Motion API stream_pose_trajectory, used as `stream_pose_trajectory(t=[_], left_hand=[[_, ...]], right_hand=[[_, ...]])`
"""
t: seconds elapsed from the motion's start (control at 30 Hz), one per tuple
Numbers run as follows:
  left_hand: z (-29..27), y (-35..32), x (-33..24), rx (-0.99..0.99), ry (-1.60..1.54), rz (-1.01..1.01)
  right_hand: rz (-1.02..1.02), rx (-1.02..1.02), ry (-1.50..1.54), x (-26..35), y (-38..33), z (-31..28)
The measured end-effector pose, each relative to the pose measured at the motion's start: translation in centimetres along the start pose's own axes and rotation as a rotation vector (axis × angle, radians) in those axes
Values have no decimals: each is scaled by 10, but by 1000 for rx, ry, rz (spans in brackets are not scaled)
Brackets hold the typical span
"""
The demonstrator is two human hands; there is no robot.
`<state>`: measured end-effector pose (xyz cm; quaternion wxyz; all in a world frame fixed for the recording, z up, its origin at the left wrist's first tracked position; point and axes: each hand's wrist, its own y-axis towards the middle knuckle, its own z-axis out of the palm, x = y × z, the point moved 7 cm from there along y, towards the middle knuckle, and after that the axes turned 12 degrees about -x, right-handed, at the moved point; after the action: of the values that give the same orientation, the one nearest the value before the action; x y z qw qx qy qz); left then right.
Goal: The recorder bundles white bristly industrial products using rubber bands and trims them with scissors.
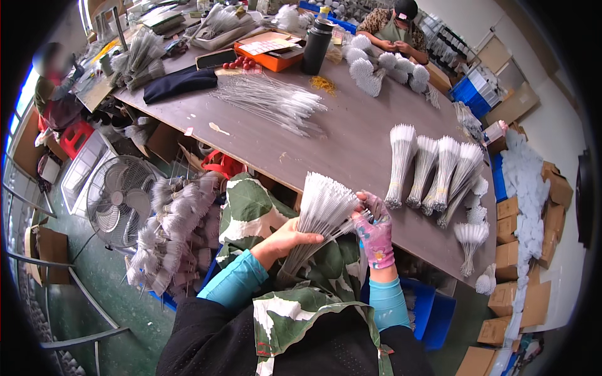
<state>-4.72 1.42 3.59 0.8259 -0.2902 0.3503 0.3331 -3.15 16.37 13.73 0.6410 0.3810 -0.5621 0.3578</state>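
My left hand [285, 240] is wrapped round a thick bundle of thin stems with white tips [324, 199], held over my lap. The tips fan out at the top and the stems narrow downward below my grip. On my right hand [374, 229] is a pink patterned fingerless glove. Its bent fingers pinch at the right side of the bundle, next to the tips, around a few thin stems; the exact number is hidden. A camouflage apron [313, 304] lies under the bundle.
Tied bundles of like stems [445, 169] rest on the brown table [357, 141] at right. Loose stems [273, 100] lie farther back, near a dark bottle [318, 47] and an orange box [269, 56]. A fan [117, 197] stands at left. A co-worker [398, 31] sits across the table.
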Motion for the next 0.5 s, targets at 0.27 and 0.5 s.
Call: stream_pose_trajectory(t=[0.27,0.5], left_hand=[[-7,5,-11,101,-79,-34],[-14,4,2,74,-62,-62]], right_hand=[[-108,-25,-133,-1,16,-1],[-62,145,-33,17,5,28]])
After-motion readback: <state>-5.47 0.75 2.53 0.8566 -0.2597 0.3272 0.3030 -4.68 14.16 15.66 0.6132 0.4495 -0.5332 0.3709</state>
